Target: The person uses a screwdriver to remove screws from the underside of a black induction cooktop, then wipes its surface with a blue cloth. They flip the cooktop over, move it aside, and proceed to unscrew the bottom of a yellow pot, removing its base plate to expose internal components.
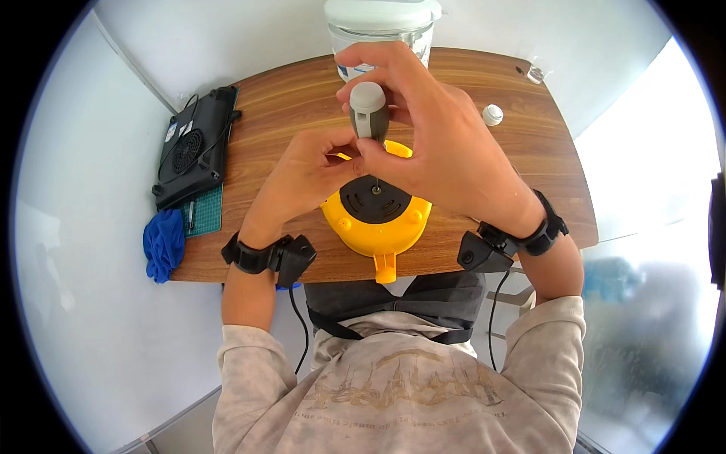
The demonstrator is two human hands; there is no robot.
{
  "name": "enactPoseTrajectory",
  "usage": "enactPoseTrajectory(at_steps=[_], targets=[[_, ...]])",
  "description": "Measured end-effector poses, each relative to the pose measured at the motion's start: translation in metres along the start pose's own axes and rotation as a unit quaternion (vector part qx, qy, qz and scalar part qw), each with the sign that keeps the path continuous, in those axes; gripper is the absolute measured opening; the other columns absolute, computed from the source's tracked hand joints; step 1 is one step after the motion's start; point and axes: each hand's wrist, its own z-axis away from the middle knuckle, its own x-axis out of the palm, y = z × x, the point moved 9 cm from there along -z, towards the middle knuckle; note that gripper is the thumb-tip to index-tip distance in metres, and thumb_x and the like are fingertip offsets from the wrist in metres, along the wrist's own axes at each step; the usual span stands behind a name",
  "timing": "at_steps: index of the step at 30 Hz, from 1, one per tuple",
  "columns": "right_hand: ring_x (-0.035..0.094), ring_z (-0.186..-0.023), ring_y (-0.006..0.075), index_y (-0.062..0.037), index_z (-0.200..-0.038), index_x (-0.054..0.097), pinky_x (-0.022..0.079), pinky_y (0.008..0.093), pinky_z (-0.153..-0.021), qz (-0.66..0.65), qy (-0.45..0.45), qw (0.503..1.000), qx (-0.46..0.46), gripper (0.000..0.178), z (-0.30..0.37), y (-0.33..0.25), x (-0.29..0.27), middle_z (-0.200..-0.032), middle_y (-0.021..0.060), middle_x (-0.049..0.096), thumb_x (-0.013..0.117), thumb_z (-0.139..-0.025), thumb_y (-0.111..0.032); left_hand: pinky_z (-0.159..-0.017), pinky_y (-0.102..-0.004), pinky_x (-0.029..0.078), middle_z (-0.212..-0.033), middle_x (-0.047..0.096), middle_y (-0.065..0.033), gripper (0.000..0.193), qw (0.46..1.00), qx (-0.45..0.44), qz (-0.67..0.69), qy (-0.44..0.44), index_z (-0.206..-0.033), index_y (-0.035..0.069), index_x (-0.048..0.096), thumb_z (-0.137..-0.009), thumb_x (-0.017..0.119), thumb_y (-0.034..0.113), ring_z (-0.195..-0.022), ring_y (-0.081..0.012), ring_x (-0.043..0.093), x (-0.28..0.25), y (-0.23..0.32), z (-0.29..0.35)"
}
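Observation:
A grey screwdriver (pixel 368 113) with a pale cap stands nearly upright over a round yellow plastic appliance housing (pixel 378 238). My right hand (pixel 442 144) has its thumb and fingers around the handle. Closed beside the lower handle and shaft, my left hand (pixel 306 170) pinches there, its fingertips partly hidden by the right thumb. The thin shaft runs down to a small recessed hole in the black slotted plate (pixel 374 204) set into the housing. A yellow tab sticks out from the housing's near side. The housing's far part is mostly behind my hands.
On the wooden table (pixel 280 98), a black appliance with a fan grille (pixel 187 151) rests at the left on a green cutting mat (pixel 208 212). A blue cloth (pixel 164 246) hangs at the left edge. A lidded clear container (pixel 382 19) stands behind; a small white-topped jar (pixel 492 115) is right.

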Motion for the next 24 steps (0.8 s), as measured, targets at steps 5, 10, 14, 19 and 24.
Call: enactPoseTrajectory(at_steps=[5,10,14,19,24], targets=[[0.07,-0.102,0.0295,-0.0127,-0.137,0.046,0.056,0.0398,-0.098,-0.009,0.007,1.0,0.003,0.062,-0.0005,-0.0027,-0.0023,-0.11,0.0109,0.068,0.066,-0.081,0.004,-0.081,-0.0293,0.052,-0.092,0.069,-0.0035,0.013,1.0,0.001,0.007,0.001,-0.105,-0.001,0.068,-0.094,0.066,0.005,-0.084,-0.0105,0.061,0.0004,0.0043,0.0007],[0.07,-0.102,0.0282,-0.0129,-0.136,0.047,0.056,0.0395,-0.099,0.0,0.009,1.0,0.004,0.061,0.0004,-0.0039,-0.0032,-0.109,0.0097,0.068,0.065,-0.08,0.003,-0.082,-0.0295,0.053,-0.092,0.069,-0.0037,0.012,1.0,0.002,0.007,0.003,-0.104,-0.001,0.068,-0.094,0.066,0.005,-0.084,-0.0112,0.062,-0.0001,0.002,0.0],[0.07,-0.098,0.0272,-0.0135,-0.134,0.05,0.056,0.0385,-0.097,0.011,0.009,1.0,-0.007,0.06,0.0005,-0.0031,-0.0024,-0.108,0.0083,0.068,0.066,-0.079,0.003,-0.083,-0.03,0.053,-0.093,0.069,-0.004,0.012,1.0,0.011,0.015,0.001,-0.104,0.0,0.067,-0.094,0.065,0.004,-0.085,-0.0119,0.063,0.0006,0.0036,-0.0005],[0.069,-0.093,0.0272,-0.0138,-0.131,0.052,0.057,0.0375,-0.094,0.02,0.011,0.999,-0.028,0.057,0.0004,-0.0024,-0.0005,-0.106,0.007,0.068,0.067,-0.078,0.002,-0.084,-0.0309,0.053,-0.094,0.07,-0.0044,0.012,1.0,0.011,0.014,0.006,-0.104,-0.001,0.067,-0.093,0.064,0.003,-0.087,-0.0129,0.064,0.0012,0.0019,-0.0021],[0.069,-0.09,0.0268,-0.0127,-0.126,0.055,0.057,0.0367,-0.092,0.022,0.005,1.0,-0.021,0.051,0.0005,-0.0021,-0.0008,-0.103,0.0072,0.067,0.067,-0.079,0.001,-0.085,-0.0313,0.053,-0.095,0.069,-0.005,0.012,1.0,0.017,0.016,0.006,-0.104,-0.001,0.066,-0.093,0.064,0.002,-0.088,-0.0134,0.064,0.001,-0.0004,-0.0025]])
